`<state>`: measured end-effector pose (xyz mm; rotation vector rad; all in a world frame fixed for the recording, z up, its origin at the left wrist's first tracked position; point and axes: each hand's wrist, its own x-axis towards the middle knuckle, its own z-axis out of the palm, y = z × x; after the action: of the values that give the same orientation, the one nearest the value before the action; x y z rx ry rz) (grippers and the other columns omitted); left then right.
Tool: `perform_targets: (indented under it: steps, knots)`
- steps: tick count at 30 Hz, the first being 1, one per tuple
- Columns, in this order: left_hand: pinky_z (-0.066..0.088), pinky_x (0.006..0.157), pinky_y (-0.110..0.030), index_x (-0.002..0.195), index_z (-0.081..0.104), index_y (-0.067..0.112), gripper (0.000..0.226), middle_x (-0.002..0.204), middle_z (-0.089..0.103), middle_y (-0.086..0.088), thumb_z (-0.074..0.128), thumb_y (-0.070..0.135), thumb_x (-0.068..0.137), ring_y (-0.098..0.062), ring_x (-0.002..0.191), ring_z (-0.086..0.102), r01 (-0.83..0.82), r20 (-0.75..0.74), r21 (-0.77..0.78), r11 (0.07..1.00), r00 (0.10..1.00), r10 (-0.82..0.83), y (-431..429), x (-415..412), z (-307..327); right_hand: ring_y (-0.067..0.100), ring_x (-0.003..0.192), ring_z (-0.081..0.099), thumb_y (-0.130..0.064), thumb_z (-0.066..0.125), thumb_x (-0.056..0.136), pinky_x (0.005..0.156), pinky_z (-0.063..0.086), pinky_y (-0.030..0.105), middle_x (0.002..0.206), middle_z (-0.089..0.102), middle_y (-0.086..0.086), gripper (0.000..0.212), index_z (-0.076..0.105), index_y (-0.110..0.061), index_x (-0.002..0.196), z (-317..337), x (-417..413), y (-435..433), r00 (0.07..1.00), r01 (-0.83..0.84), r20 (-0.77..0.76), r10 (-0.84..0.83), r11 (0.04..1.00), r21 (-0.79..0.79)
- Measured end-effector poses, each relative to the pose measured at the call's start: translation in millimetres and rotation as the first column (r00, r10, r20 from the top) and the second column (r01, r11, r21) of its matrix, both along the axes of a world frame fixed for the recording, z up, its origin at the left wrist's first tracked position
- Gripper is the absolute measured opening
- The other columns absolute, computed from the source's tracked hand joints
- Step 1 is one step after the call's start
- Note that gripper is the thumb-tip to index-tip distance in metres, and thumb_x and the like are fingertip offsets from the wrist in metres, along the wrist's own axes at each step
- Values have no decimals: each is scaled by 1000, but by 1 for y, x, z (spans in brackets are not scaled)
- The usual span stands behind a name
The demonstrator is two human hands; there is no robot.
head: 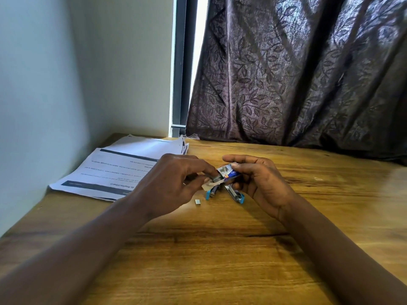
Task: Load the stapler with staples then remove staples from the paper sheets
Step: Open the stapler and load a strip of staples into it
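Left of centre: papers (114, 170) flat on table (220, 249), untouched. Centre: left hand (167, 183), fingers curled, pinching staples (217, 178) at the open mouth of box (230, 171). Just below that hand: small loose strip (197, 201) on the wood. Under both hands: stapler (239, 198), blue, opened out on the table. Right of centre: right hand (262, 183) gripping the box.

Judged mid-loading, drawing staples out of the box. Next: pull them clear without snapping, set box down, seat them legs-down in the stapler's channel, close it. Staple removal from the papers not yet begun.
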<state>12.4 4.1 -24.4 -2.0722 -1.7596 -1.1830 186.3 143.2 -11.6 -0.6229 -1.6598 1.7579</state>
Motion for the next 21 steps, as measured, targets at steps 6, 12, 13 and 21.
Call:
perform_targets:
  steps: [6, 12, 13, 21]
  knots:
    - [54, 77, -19, 118, 77, 26, 25, 108, 75, 12, 70, 18, 96, 0, 91, 68, 16, -104, -34, 999, 994, -19, 0, -1, 0, 17, 69, 66, 2, 55, 96, 54, 49, 22, 98, 74, 23, 25, 74, -3, 110, -3, -2, 1, 999, -15, 39, 13, 999, 40]
    - [56, 77, -32, 121, 76, 28, 27, 111, 72, 12, 70, 26, 94, -5, 90, 68, 2, -239, -92, 996, 971, -24, -2, -3, 2, 15, 69, 64, 2, 54, 97, 53, 48, 20, 103, 73, 27, 25, 74, -1, 111, -3, -2, 1, 997, -36, 65, 33, 998, 54]
    - [57, 76, -34, 120, 76, 29, 27, 111, 72, 12, 69, 28, 94, -7, 90, 68, -1, -265, -84, 996, 964, -21, -3, -2, 2, 15, 68, 64, 3, 54, 97, 52, 49, 20, 101, 73, 26, 25, 74, 0, 111, -3, -2, 1, 997, -39, 65, 35, 998, 52]
    - [57, 78, -36, 113, 78, 29, 21, 108, 72, 13, 69, 29, 94, -8, 91, 71, 49, -273, -76, 996, 960, -68, -5, 0, 4, 18, 68, 59, 4, 54, 96, 51, 48, 20, 97, 71, 24, 25, 73, 1, 113, -2, 0, 5, 991, -94, 100, 91, 995, 28]
